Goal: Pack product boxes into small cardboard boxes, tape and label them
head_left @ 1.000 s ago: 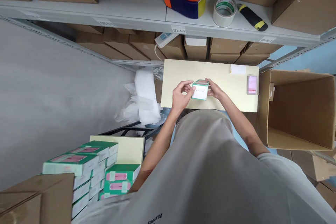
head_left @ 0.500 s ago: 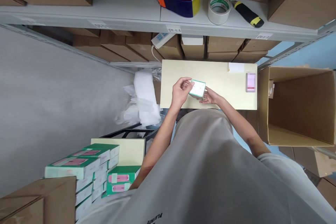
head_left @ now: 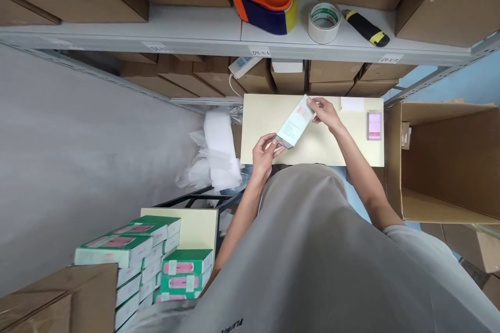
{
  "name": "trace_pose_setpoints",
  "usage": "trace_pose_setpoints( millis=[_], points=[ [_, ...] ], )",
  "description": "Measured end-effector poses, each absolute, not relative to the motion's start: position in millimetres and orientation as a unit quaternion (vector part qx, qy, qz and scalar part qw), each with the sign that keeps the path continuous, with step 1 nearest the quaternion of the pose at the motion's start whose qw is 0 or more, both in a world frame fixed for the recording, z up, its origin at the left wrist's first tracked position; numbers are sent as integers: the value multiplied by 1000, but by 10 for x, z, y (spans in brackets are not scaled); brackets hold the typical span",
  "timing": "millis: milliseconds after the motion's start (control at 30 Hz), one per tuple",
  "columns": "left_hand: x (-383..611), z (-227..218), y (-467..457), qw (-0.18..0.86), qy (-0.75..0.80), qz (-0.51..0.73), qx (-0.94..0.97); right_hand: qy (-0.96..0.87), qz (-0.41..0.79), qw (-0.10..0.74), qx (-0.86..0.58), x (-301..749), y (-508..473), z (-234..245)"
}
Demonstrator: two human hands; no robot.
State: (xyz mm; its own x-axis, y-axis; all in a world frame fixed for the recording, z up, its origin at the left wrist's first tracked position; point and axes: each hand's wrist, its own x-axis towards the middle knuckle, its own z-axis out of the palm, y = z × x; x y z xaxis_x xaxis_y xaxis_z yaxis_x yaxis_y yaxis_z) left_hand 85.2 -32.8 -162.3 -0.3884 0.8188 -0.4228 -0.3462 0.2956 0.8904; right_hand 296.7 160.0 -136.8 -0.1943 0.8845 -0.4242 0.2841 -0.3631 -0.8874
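Observation:
A small green-and-white carton [head_left: 294,126] with a pink label is held slantwise over the pale yellow table [head_left: 269,114]. My right hand [head_left: 325,113] pinches its far upper end. Its near lower end is gripped by my left hand [head_left: 263,151], fingers curled round it. Both hands are closed on the carton above the tabletop.
Several matching cartons [head_left: 144,252] are stacked at lower left beside a cardboard box [head_left: 50,299]. An open cardboard box [head_left: 449,161] stands right of the table. A phone [head_left: 374,125] and white slip [head_left: 351,104] lie on the table. Tape dispenser [head_left: 265,6], tape roll [head_left: 324,22] and knife [head_left: 365,27] sit on the shelf. White foam wrap [head_left: 216,153] lies left.
The carton has been turned from end-on to lengthwise and slanted. My right hand rose to its far end; my left hand dropped toward my body.

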Motion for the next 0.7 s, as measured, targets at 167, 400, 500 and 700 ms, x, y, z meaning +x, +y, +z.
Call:
trace_pose_setpoints(
  millis=[167, 400, 500, 700],
  points=[
    [874, -1722, -363, 543, 600, 576, 118, -592, 531, 263, -546, 2858, 1757, -1190],
    [835, -1599, -437, 540, 641, 540, 75, -682, 478, 240, -498, 2671, 1835, -1188],
    [788, -1627, -470, 534, 655, 533, 39, -698, 476, 227, -486, 2553, 1832, -1324],
    [596, -1947, -477, 531, 685, 498, -29, -728, 462, 147, -485, 2235, 1718, -1701]
  ],
)
